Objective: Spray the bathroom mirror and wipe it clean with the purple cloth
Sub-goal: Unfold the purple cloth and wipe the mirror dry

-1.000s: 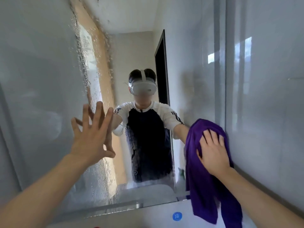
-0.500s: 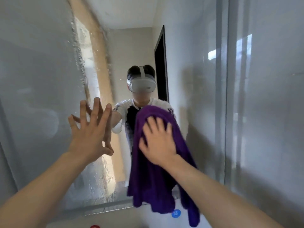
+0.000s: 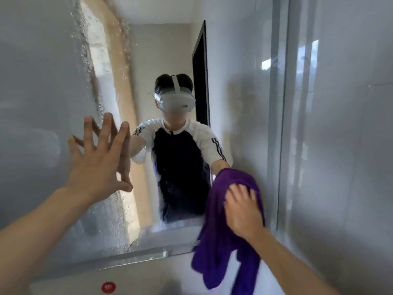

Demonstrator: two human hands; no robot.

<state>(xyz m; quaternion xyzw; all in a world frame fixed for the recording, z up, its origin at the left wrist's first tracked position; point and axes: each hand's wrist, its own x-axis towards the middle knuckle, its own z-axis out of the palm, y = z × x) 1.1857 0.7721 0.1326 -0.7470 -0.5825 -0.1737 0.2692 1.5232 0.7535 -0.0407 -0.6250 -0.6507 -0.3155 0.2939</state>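
The bathroom mirror [image 3: 238, 86] fills the wall ahead, with spray droplets still on its left part and a clearer middle and right. My left hand [image 3: 100, 158] presses flat on the wet left part of the glass, fingers spread. My right hand [image 3: 242, 211] presses the purple cloth [image 3: 221, 237] against the mirror's lower right area, fingers straight over the fabric. The cloth's lower half hangs loose below the mirror's bottom edge. No spray bottle is in view.
A glossy grey tiled wall [image 3: 340, 145] meets the mirror's right edge. Below the mirror runs a pale ledge [image 3: 148, 275] with a red round sticker [image 3: 108, 287]. The mirror reflects a person in a white headset and a dark doorway.
My right hand swept the cloth from the lower right to the mirror's middle, then back down to the lower right. My left hand stayed pressed on the glass.
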